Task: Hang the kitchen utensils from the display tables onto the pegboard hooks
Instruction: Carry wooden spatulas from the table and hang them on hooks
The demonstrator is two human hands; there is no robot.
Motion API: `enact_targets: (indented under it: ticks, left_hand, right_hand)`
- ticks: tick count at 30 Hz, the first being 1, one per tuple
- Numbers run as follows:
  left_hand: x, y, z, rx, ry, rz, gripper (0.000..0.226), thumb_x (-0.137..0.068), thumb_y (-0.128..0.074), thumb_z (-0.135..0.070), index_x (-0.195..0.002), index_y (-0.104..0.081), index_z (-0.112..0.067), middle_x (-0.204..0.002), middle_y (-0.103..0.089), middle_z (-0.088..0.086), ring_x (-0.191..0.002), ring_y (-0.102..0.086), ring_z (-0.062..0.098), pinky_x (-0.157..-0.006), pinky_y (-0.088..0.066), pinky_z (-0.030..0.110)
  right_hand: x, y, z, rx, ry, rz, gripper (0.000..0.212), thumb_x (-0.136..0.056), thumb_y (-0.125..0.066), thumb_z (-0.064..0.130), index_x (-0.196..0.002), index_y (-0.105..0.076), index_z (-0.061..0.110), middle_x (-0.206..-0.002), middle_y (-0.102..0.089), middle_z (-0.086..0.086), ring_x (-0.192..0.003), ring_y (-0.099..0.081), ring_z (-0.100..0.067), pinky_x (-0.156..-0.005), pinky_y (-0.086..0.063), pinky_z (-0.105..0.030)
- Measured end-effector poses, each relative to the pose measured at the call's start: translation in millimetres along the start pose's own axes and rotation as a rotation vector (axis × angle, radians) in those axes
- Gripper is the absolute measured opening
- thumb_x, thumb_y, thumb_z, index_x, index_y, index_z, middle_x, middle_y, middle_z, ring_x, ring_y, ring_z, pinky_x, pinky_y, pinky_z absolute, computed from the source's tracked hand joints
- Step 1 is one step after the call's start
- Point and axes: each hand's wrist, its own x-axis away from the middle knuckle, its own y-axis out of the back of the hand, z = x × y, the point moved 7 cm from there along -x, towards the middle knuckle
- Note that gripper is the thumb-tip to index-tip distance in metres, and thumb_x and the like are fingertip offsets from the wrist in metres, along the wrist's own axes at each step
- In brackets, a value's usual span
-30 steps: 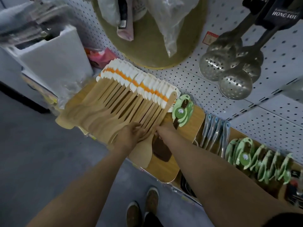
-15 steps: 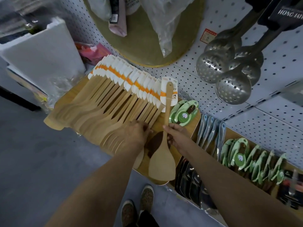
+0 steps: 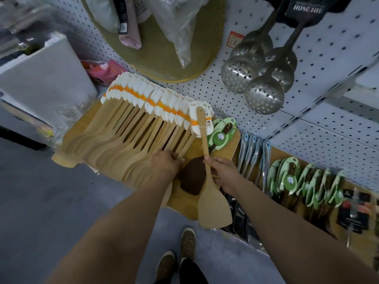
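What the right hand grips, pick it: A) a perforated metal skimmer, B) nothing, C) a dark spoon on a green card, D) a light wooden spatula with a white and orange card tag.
D: the right hand pinches the light wooden spatula by its handle, blade toward the person.

The right hand pinches one wooden spatula at mid-handle, its blade hanging toward the person and its white and orange card near the top. The left hand rests on a fanned row of spatulas lying on a wooden display table. A dark spatula lies between the two hands. To the right lie grey-handled tools and green-carded utensils. Metal slotted ladles hang on the white pegboard above. Two shoes show on the grey floor below.
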Motion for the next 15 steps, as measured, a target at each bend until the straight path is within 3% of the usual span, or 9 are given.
enact_targets:
  ticks: [2, 4, 6, 9, 13, 15]
  left_hand:
    - [14.7, 2.5, 2.8, 0.134, 0.016, 0.046, 0.03, -0.086, -0.072, -0.042, -0.101, -0.065, -0.017, -0.096, -0.062, 0.001, -0.092, -0.059, 0.02, -0.084, -0.051, 0.035]
    - [39.2, 2.3, 0.6, 0.326, 0.025, 0.083, 0.026, -0.092, -0.067, -0.03, -0.106, -0.058, -0.009, -0.094, -0.064, 0.006, -0.084, -0.061, 0.018, -0.072, -0.049, 0.03]
    - [67.7, -2.3, -4.3, 0.551, 0.031, 0.117, 0.024, -0.096, -0.063, -0.018, -0.111, -0.053, -0.002, -0.096, -0.07, 0.014, -0.071, -0.068, 0.014, -0.057, -0.052, 0.024]
    - [103.9, -19.6, -13.3, 0.707, 0.019, 0.193, 0.015, -0.098, -0.059, -0.011, -0.111, -0.055, -0.005, -0.094, -0.071, 0.015, -0.064, -0.07, 0.016, -0.054, -0.055, 0.026]
    - [159.9, -45.4, -33.2, 0.7, -0.018, 0.304, 0.025, -0.097, -0.06, -0.016, -0.121, -0.06, -0.011, -0.094, -0.071, 0.01, -0.053, -0.066, 0.017, -0.051, -0.051, 0.028]
    - [194.2, -53.8, -45.9, 0.705, -0.043, 0.307, 0.009, -0.098, -0.061, -0.022, -0.105, -0.063, -0.017, -0.088, -0.072, 0.006, -0.046, -0.062, 0.012, -0.044, -0.048, 0.023]
  right_hand:
    - [13.7, 3.0, -0.9, -0.024, 0.025, -0.038, 0.017, -0.089, -0.076, 0.03, -0.091, -0.078, 0.014, -0.096, -0.074, -0.007, -0.088, -0.069, -0.022, -0.075, -0.06, -0.036]
    - [32.7, 6.2, -2.0, -0.067, 0.067, -0.065, 0.014, -0.09, -0.076, 0.027, -0.094, -0.077, 0.014, -0.097, -0.074, -0.011, -0.089, -0.068, -0.026, -0.088, -0.059, -0.044]
    - [56.0, 13.9, -4.0, -0.117, 0.116, -0.101, 0.016, -0.09, -0.076, 0.025, -0.1, -0.076, 0.013, -0.098, -0.073, -0.012, -0.092, -0.067, -0.028, -0.091, -0.057, -0.046]
    - [97.7, 34.6, -7.3, -0.125, 0.2, -0.184, 0.027, -0.09, -0.075, 0.023, -0.115, -0.073, 0.013, -0.094, -0.071, -0.008, -0.084, -0.066, -0.022, -0.074, -0.056, -0.035]
    - [159.3, 71.7, -20.3, -0.208, 0.262, -0.267, 0.019, -0.094, -0.069, 0.016, -0.111, -0.071, 0.008, -0.075, -0.066, -0.008, -0.063, -0.062, -0.02, -0.06, -0.052, -0.032]
    - [193.1, 98.4, -28.1, -0.269, 0.289, -0.327, 0.016, -0.095, -0.068, 0.014, -0.109, -0.071, 0.007, -0.07, -0.065, -0.006, -0.057, -0.06, -0.017, -0.056, -0.051, -0.029]
